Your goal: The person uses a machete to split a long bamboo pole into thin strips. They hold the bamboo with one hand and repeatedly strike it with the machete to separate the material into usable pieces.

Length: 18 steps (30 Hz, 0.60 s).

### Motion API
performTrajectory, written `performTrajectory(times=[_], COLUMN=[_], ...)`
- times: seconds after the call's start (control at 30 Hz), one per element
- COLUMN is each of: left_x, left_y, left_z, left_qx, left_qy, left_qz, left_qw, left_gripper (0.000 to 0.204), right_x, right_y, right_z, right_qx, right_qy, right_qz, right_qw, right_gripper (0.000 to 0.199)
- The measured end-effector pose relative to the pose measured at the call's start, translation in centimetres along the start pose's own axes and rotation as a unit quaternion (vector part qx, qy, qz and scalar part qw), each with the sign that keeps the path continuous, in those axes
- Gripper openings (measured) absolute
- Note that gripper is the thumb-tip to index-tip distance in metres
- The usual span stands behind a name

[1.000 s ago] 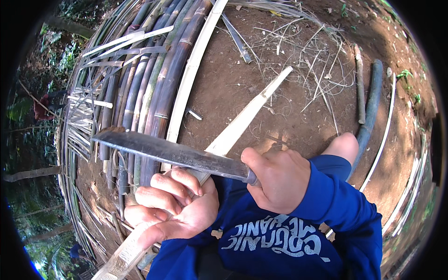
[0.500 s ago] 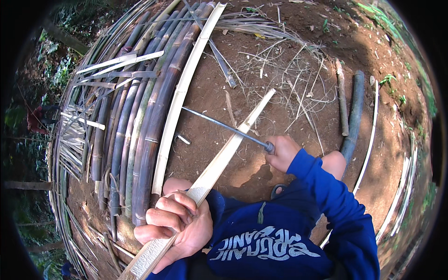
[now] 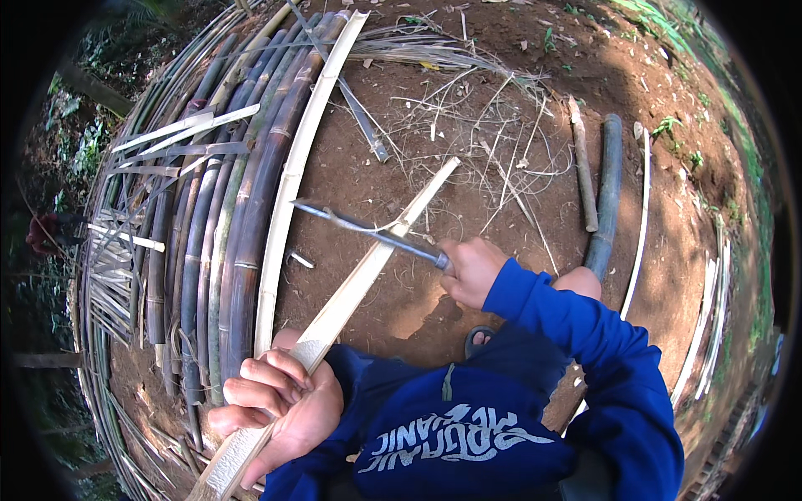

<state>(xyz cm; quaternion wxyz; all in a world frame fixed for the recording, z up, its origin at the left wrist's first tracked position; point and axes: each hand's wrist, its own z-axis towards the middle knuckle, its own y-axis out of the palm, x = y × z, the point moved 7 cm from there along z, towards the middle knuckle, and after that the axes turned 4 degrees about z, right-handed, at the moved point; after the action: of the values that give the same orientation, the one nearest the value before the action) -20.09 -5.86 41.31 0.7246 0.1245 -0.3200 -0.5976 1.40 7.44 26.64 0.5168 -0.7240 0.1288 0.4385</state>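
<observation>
My left hand [image 3: 280,405] grips the near end of a long pale split bamboo strip [image 3: 368,271] that slants up and to the right over bare brown earth. My right hand [image 3: 470,269], in a blue sleeve, holds the handle of a long-bladed knife [image 3: 359,227]. The blade lies across the strip about midway along it, edge against the bamboo, its tip pointing left. My blue sweatshirt fills the lower middle of the view.
A stack of long dark bamboo poles [image 3: 221,209] and a pale split strip [image 3: 292,175] lie to the left. Thin slivers and dry shavings [image 3: 468,108] litter the ground ahead. A dark pole [image 3: 608,192] and pale strips [image 3: 642,217] lie to the right.
The knife, a second ago close under my face above the left hand, has swung out and down onto the strip's middle. My left hand has stayed on the strip's near end.
</observation>
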Motion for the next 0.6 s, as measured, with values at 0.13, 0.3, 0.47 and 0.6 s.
performTrajectory(times=[0.13,0.3,0.47,0.6], left_x=[0.4,-0.1,1.4,3.3], left_y=[0.5,0.1,-0.1,2.3], left_z=[-0.3,-0.2,3.0,6.0], left_qx=[0.066,0.049,-0.006,-0.059], left_qy=[0.017,-0.010,-0.011,-0.017], left_qz=[0.018,0.073,0.015,0.010], left_qw=[0.997,0.996,1.000,0.998], left_gripper=[0.065,0.062,0.061,0.064], right_x=[-3.4,5.3,-6.1,-7.4], right_y=[0.8,-1.0,1.2,1.5], right_z=[-0.8,1.9,-1.8,-2.5], right_qx=[-0.072,0.003,-0.063,-0.073], right_qy=[-0.110,-0.003,-0.135,-0.189], right_qz=[-0.017,-0.057,-0.039,0.029], right_qw=[0.991,0.998,0.988,0.979], right_gripper=[0.015,0.014,0.024,0.024])
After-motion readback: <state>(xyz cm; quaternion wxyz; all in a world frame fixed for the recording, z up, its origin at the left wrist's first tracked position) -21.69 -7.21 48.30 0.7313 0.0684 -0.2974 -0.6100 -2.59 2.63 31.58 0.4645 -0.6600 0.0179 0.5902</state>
